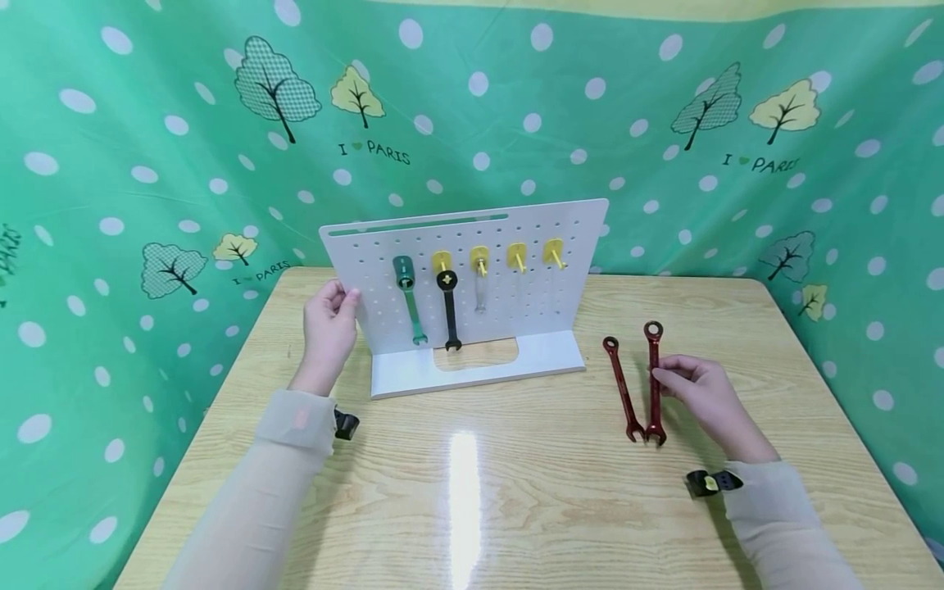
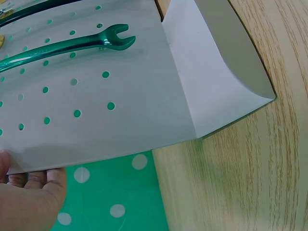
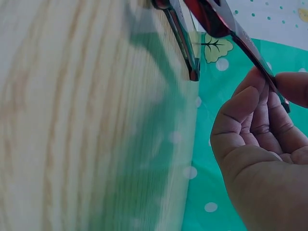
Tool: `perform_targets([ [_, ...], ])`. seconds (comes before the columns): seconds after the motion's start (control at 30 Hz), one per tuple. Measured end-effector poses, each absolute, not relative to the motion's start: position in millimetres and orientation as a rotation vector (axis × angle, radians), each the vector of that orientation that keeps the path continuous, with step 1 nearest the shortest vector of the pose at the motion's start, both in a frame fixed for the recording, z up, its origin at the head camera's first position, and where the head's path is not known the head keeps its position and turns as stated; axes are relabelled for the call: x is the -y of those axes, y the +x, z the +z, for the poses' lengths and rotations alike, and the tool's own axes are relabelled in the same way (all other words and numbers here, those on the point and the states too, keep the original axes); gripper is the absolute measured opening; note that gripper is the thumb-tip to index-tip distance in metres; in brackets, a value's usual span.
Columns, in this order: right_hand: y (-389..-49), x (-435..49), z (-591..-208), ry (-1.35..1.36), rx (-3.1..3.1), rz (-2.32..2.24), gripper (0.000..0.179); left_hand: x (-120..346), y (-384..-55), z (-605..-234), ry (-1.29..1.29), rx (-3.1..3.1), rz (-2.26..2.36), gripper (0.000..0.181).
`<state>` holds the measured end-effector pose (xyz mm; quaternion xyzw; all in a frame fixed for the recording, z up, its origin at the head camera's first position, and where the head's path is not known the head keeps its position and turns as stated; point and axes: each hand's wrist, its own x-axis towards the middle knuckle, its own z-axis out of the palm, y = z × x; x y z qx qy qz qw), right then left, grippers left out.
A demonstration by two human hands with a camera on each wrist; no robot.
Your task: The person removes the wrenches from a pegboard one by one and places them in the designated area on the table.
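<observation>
Pegboard (image 1: 531, 313): white, stands upright on its base on the wooden table (image 1: 546, 492); landmark for all places below.
Left hand (image 1: 328, 328): grips the pegboard's left edge, thumb on the front, fingers behind.
Right hand (image 1: 701, 397): right of the pegboard, pinching the longer red wrench (image 1: 655, 403) between thumb and fingers, ring end up. Cannot tell whether its lower end clears the table.
Shorter red wrench (image 1: 623, 389): between the pegboard and the held wrench; not gripped.
Green wrench (image 1: 412, 310): hangs leftmost on the pegboard.
Black wrench (image 1: 451, 315): hangs next along the pegboard, by its ring.
Third hook (image 1: 480, 260): pale shiny shape below it; cannot tell what.
Fourth hook (image 1: 518, 257), fifth hook (image 1: 554, 252): on the pegboard's right half, no wrench on either.
Step in hand: judged to be picking up the longer red wrench, pegboard braced.
Next move: probably calls for carrying it left to the pegboard, ring lined up with a bare hook, left hand steadying.
</observation>
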<state>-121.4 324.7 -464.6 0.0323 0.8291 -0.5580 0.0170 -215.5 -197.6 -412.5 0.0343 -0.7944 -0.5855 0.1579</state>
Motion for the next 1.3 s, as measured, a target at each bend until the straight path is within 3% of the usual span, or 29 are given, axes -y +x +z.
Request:
perform_targets([
  [1.3, -121.6, -329.1, -462.3, 0.182, -2.593, -1.519, 0.035, 199.7, -216.9, -415.1, 0.085, 2.282, -1.682, 0.027],
])
